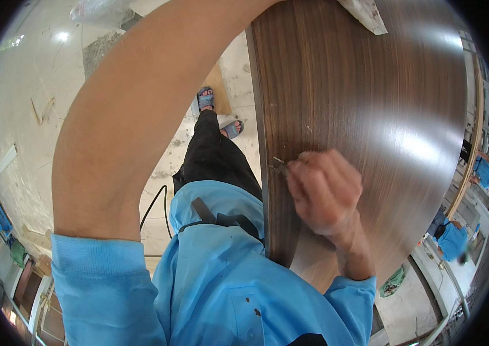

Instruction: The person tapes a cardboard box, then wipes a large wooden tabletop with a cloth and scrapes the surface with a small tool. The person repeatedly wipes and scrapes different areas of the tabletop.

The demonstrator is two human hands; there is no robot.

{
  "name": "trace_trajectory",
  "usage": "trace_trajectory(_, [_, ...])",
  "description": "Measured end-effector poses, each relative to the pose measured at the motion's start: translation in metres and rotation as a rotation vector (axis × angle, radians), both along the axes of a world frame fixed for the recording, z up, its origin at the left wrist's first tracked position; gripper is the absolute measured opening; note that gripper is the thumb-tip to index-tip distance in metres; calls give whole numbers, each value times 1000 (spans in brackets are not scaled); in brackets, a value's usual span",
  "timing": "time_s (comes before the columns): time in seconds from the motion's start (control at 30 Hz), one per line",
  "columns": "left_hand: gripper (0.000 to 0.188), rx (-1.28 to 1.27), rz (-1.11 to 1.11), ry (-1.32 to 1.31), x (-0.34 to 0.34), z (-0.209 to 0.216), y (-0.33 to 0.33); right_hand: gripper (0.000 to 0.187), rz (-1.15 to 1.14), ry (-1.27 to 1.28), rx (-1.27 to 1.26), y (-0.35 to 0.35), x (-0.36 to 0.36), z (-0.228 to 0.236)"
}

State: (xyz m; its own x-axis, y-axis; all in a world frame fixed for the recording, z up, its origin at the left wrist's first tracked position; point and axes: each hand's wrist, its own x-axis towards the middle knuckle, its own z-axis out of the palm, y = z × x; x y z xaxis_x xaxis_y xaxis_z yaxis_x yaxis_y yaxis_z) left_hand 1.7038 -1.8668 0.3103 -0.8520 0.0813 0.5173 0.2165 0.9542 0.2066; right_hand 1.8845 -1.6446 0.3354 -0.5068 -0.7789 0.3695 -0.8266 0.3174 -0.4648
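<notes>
My right hand (pixel 326 187) is over a dark brown wood-grain board (pixel 365 98), close to its left edge. Its fingers are curled together and slightly blurred by motion. Whether something small sits between them is hidden. Beside the fingertips, a few pale shavings or scraps (pixel 279 160) lie near the edge. My left forearm (pixel 123 115) reaches up across the picture to the top edge, and the hand at its end is out of the frame. A crumpled whitish piece (pixel 368 16), like cloth or paper, rests on the board at the top.
Below the board's left edge is a pale, stained tiled floor (pixel 31 115) with scraps. A clear plastic bag (pixel 100 10) lies at the upper left. A black cable (pixel 153 207) runs near my legs. People in blue (pixel 452 239) are farther off at the right.
</notes>
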Motion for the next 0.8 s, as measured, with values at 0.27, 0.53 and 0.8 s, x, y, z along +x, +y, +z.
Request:
trace_trajectory(0.27, [47,15,5,48,-1,-1,-2,19,9,47,0,-9,-1,3])
trace_trajectory(0.53, [45,15,1,-1,-10,-8,7,21,-73,-18,59,5,-3,-2])
trace_trajectory(0.8, [40,-15,-102,15,-9,-17,-10,15,66,-4,-32,5,11,-2])
